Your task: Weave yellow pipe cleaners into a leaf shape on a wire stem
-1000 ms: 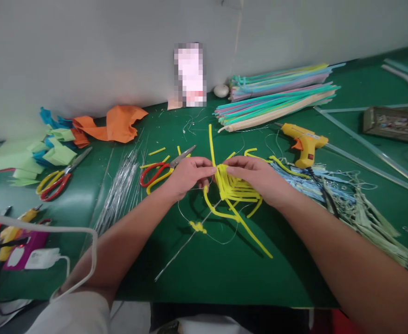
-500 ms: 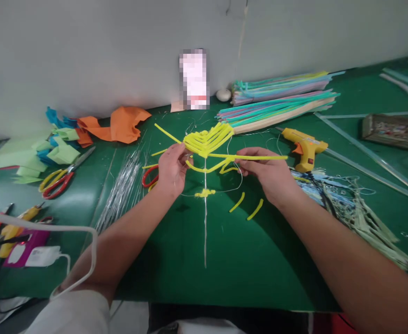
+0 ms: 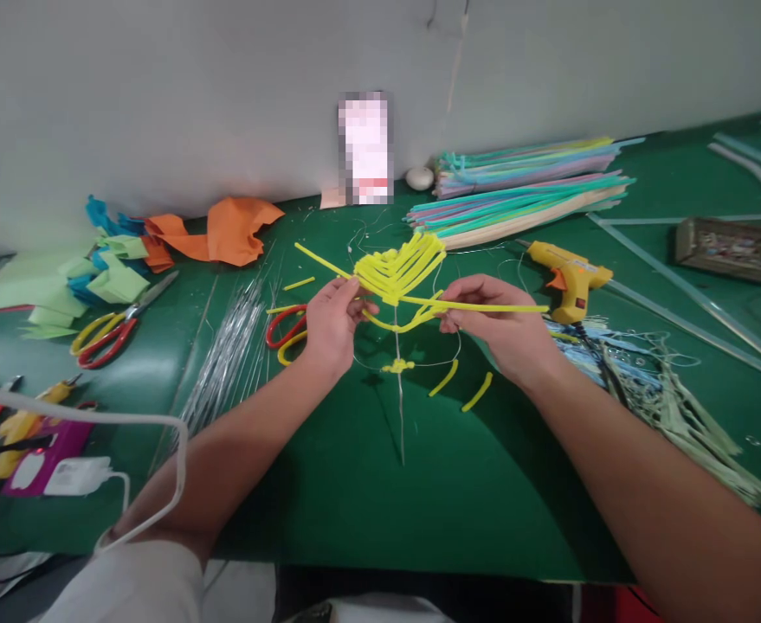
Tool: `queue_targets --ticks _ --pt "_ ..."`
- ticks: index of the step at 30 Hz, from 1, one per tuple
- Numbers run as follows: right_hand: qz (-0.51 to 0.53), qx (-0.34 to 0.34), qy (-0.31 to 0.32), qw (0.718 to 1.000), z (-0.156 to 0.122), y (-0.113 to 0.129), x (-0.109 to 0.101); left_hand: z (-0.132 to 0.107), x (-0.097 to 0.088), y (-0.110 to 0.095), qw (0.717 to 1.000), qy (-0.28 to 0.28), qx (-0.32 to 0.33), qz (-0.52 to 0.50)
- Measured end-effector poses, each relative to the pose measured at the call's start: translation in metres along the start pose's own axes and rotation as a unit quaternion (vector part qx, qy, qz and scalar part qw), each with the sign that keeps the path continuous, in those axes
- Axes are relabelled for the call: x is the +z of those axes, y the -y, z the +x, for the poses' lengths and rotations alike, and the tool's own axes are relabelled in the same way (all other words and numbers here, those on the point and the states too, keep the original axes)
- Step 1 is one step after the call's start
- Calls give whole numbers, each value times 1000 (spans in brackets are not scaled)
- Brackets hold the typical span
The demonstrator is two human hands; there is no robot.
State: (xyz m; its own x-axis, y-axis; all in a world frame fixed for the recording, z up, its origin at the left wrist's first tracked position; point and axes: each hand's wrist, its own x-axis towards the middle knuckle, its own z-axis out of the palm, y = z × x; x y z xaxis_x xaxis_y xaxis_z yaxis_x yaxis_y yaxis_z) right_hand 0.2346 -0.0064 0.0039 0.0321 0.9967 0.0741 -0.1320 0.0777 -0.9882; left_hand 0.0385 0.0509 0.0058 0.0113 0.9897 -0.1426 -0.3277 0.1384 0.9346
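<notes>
A yellow pipe-cleaner piece (image 3: 398, 270), woven into nested V shapes on a thin wire stem (image 3: 400, 407), is held up above the green table (image 3: 367, 484). My left hand (image 3: 332, 322) pinches its left side with fingers closed. My right hand (image 3: 503, 329) grips a long yellow strand (image 3: 503, 306) that runs rightward from the weave. A small yellow knot (image 3: 397, 366) sits on the stem below the hands. Two short yellow offcuts (image 3: 461, 387) lie on the table under my right hand.
Red and yellow scissors (image 3: 284, 333) lie behind my left hand; another pair (image 3: 115, 324) is further left. Silver wires (image 3: 224, 359) lie left of centre. A yellow glue gun (image 3: 568, 277), bundles of coloured pipe cleaners (image 3: 523, 190), paper scraps (image 3: 211, 229) and a white cable (image 3: 126, 424) surround the spot.
The woven piece was lifted off the table and turned upright with its stem hanging down. Since half a second ago both hands and the piece shifted slightly right and lower.
</notes>
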Motion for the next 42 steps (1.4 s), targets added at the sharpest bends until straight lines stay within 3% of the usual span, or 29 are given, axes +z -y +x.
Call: queue_targets --ticks 19,36,39,42 --pt "-51 -18 16 998 -2 4 -1 0 -1 10 1000 -1 -9 14" --pt "-190 -121 127 966 -1 10 -9 -1 0 10 999 -16 -28 -6" --pt "-223 -149 116 956 -1 11 -9 0 -1 10 999 -16 -30 -11" --pt "-245 -174 64 952 -1 9 -7 1 -1 11 1000 -4 -18 -5"
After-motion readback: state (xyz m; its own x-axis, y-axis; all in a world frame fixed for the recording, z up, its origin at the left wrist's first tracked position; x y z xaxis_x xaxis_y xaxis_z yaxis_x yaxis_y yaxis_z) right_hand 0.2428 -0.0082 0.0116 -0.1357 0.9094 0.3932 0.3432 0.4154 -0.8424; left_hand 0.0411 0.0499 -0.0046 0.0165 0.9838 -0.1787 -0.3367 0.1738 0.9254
